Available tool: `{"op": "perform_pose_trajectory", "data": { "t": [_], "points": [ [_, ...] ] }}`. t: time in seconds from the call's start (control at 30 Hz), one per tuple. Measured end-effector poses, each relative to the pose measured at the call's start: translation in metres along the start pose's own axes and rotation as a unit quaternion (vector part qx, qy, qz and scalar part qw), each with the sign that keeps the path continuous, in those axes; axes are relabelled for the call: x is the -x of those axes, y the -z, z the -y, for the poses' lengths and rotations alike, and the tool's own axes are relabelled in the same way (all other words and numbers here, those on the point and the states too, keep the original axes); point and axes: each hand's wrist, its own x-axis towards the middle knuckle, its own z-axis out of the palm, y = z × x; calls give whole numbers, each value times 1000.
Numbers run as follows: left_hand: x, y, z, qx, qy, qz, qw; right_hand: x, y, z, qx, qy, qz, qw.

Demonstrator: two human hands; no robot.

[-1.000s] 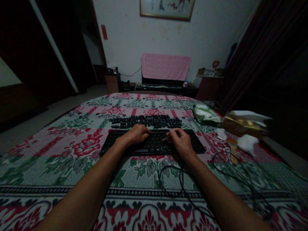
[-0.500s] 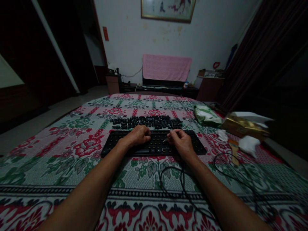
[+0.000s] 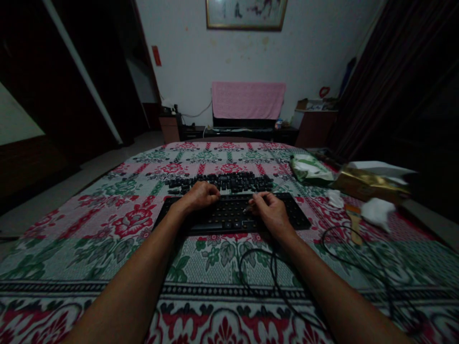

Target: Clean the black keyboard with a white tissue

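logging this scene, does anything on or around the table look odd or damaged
Yes: the black keyboard is stripped nearly bare, only a few keys showing along its near edge, and loose keycaps lie in a band behind it. Yellowish stains also mark the wall.

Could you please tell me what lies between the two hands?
The head view shows the middle of the black keyboard, with keys along its near edge, between the left hand and the right hand.
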Motion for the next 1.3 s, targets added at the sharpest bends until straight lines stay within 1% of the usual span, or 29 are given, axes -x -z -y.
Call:
{"op": "perform_pose_trajectory", "data": {
  "t": [0.1,0.17,0.27,0.37,0.47,0.6,0.9,0.97,1.1,1.2,1.3],
  "points": [
    [8,6,-4,21,13,20,999,0,0,0,11,10,2,1000],
    [10,4,-7,18,15,39,999,-1,1,-1,13,11,3,1000],
    [8,-4,-11,-39,-13,53,998,-1,1,-2,10,4,4,1000],
    [6,-10,-15,-119,-43,46,991,0,1,0,11,6,5,1000],
    [6,-12,-18,-157,-74,41,984,2,1,2,7,2,4,1000],
    [6,-10,-17,-115,-82,27,990,2,1,4,5,-3,0,1000],
    [2,-15,-5,-30,-47,20,998,2,0,4,0,-1,5,1000],
    [2,-16,-4,-34,-53,17,998,1,1,2,-1,-2,5,1000],
    [1,-15,-4,-78,-70,21,994,0,1,0,-11,-10,4,1000],
    [1,-13,-5,-119,-64,18,991,1,1,0,-10,-9,5,1000],
    [2,-11,-6,-137,-47,-2,989,1,1,1,-6,-4,3,1000]
  ]
}}
